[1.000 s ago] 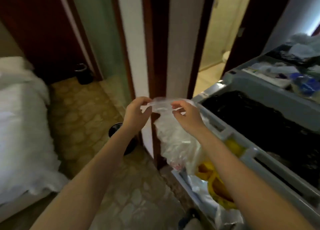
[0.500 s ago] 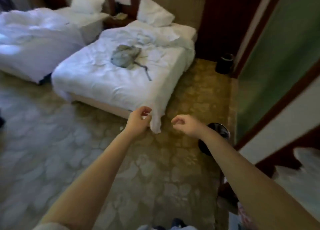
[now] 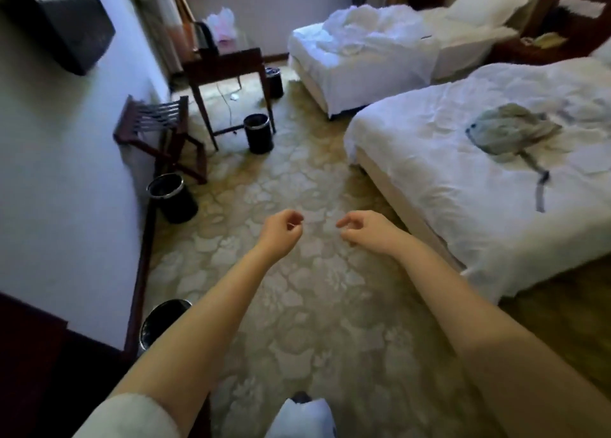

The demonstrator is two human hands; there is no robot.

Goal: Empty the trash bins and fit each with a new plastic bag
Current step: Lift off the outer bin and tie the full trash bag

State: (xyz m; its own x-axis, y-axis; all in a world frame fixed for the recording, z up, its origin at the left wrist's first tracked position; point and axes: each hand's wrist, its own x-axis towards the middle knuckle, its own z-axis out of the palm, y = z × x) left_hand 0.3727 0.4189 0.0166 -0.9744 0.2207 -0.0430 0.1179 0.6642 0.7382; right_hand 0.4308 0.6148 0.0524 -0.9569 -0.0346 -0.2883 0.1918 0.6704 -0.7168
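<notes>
Hovering above the patterned floor point(image 3: 324, 305), the left hand point(image 3: 281, 229) and right hand point(image 3: 363, 227) sit near each other, fingers curled toward the thumbs as if pinching something thin; whether a clear bag hangs between them I cannot tell. 4 black bins stand on the floor: the nearest bin point(image 3: 158, 325) and second bin point(image 3: 173, 196) at its left edge along the wall, the third bin point(image 3: 259, 133) just beside the counter point(image 3: 228, 60) leg, and the fourth bin point(image 3: 274, 80) behind it. A thin film could slip from so light a pinch, and the loose cable point(image 3: 228, 107) under the counter could catch a foot.
</notes>
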